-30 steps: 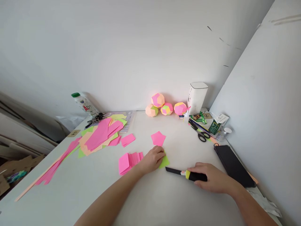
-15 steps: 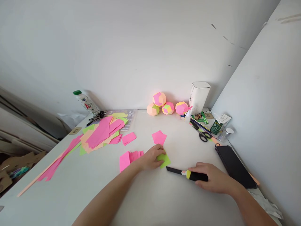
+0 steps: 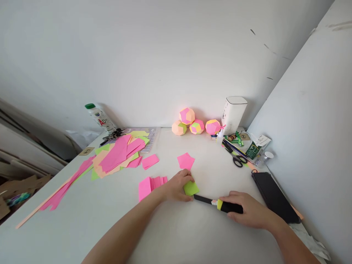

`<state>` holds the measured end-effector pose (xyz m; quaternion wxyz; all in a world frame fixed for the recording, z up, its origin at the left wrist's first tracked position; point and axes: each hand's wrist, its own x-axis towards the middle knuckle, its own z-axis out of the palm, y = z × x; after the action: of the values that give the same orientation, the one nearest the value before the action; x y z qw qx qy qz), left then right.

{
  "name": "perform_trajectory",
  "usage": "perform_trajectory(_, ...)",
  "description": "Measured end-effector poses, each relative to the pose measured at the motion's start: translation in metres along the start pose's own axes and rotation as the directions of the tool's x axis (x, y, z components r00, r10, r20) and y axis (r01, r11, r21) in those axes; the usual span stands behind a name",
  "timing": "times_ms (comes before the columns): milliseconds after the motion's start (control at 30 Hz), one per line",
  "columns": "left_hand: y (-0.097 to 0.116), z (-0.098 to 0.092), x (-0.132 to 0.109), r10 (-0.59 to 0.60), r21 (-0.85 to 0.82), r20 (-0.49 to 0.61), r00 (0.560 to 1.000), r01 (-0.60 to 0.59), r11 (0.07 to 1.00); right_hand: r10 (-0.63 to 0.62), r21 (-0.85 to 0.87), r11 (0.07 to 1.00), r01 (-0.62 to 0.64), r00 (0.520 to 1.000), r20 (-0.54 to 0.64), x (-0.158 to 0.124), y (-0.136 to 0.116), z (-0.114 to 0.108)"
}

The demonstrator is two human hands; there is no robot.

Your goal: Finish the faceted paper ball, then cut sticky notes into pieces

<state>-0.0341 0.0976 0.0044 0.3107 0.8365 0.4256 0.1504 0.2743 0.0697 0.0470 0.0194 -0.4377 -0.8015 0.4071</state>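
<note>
My left hand (image 3: 177, 187) curls its fingers around the left side of a small green paper piece (image 3: 191, 188), which lies on the white table. Its thumb rests by the paper's lower left edge. A utility knife (image 3: 229, 207) with a black and yellow handle and a long black blade is gripped in my right hand (image 3: 249, 209). The blade's tip points left and sits close to the paper's lower edge; whether they touch I cannot tell. Just beyond my left fingers lies a pink paper pentagon (image 3: 186, 161). Beside my left wrist lies a fanned stack of pink paper (image 3: 145, 187).
Mixed paper sheets (image 3: 115, 156) and long strips (image 3: 64, 185) spread at the left, near a white bottle (image 3: 101, 119). Several paper balls (image 3: 187, 116) line the wall beside a white container (image 3: 234, 113). Black-handled scissors (image 3: 239, 160) and a black case (image 3: 275, 197) lie at right.
My left thumb has slid off the green paper toward its lower left edge, uncovering more of it. The right hand and knife hold nearly still. The view shifts slightly.
</note>
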Motion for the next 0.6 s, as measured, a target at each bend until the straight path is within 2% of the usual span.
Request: perform_trajectory(600,0.0001,0.0015,0.0003,0.007,-0.025,-0.021,1.000,-0.008,1.000,-0.016,-0.002,1.000,0.016,1.000,0.025,0.0004,-0.0001,-0.0010)
